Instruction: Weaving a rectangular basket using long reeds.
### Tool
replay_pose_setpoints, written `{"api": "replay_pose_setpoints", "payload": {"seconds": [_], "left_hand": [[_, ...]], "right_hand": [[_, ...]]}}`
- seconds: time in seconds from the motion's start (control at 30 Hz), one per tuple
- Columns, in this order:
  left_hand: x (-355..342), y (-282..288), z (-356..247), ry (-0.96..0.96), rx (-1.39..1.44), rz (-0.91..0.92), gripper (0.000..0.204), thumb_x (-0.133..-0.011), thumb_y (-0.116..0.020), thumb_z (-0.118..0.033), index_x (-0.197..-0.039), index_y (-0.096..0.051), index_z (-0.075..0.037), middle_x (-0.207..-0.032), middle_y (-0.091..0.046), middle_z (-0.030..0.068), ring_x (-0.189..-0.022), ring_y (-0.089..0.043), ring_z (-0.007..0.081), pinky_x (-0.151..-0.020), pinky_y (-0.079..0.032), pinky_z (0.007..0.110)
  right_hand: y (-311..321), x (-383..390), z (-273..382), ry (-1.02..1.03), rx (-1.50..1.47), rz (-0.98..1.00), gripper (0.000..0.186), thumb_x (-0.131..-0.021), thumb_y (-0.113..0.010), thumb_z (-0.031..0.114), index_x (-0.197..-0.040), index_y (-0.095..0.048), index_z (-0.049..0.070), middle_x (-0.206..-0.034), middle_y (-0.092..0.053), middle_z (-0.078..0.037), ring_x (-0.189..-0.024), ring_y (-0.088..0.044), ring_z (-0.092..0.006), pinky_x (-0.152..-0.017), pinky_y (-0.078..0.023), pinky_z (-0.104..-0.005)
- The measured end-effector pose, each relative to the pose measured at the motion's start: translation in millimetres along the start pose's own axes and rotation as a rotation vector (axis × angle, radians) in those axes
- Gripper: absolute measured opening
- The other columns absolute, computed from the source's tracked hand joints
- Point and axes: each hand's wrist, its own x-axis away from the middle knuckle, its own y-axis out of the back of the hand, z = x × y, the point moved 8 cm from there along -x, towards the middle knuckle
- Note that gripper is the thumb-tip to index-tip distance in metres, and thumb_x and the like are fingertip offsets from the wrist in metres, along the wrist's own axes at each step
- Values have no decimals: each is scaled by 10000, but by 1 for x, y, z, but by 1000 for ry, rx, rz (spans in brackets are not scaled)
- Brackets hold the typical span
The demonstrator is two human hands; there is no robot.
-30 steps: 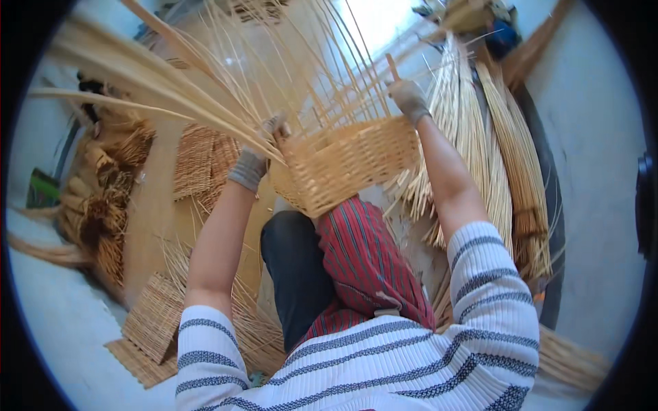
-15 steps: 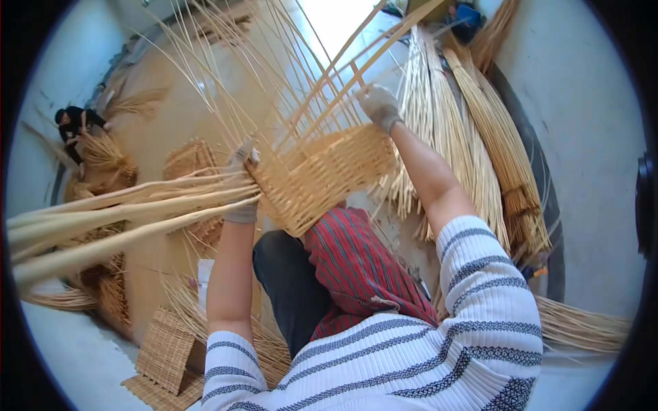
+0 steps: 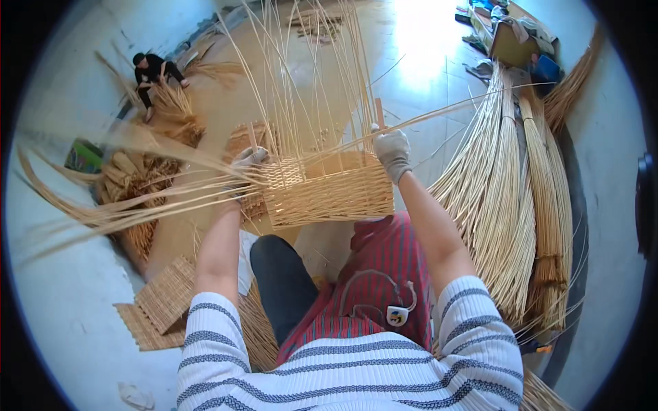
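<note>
A half-woven rectangular wicker basket (image 3: 332,195) is held up in front of me, level, above my lap. Long thin stakes rise from its far side, and a fan of loose strands (image 3: 157,198) sweeps out leftward from its left end. My left hand (image 3: 250,163), in a pale work glove, is closed at the left top corner, partly hidden behind the strands. At the right top corner my gloved right hand (image 3: 393,152) grips the rim, beside a flat upright strip (image 3: 380,111). Several strands run from the rim past this hand to the upper right.
Tall bundles of pale wicker rods (image 3: 493,205) lie along the right wall. Woven square panels (image 3: 164,294) lie at lower left. Another woven piece (image 3: 250,140) is on the floor beyond my left hand. A person in dark clothes (image 3: 157,72) sits at far left beside more wicker.
The basket has turned from tilted to nearly level. My right hand has come lower, and the loose strands on the left have swung and spread. My view has shifted too.
</note>
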Motion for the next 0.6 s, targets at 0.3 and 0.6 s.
{"api": "replay_pose_setpoints", "payload": {"seconds": [0.3, 0.6], "left_hand": [[70, 4, 9, -40, 98, 149, 247, -907, -726, -54, -1140, -643, -58, -943, -667, 21, -836, -669, 145, -739, -537, 272], [75, 24, 30, 82, 5, 196, 238, -1006, -639, -271, -1070, -623, -42, -863, -665, 63, -775, -675, 184, -709, -557, 322]], "right_hand": [[11, 63, -6, -3, -55, 283, 452, -944, -644, 482, -869, -725, 44, -726, -706, -129, -665, -657, -239, -668, -510, -380], [47, 156, 33, 237, -51, -29, 340, -906, -710, 318, -1159, -645, 100, -905, -741, -117, -781, -725, -313, -691, -566, -437]]}}
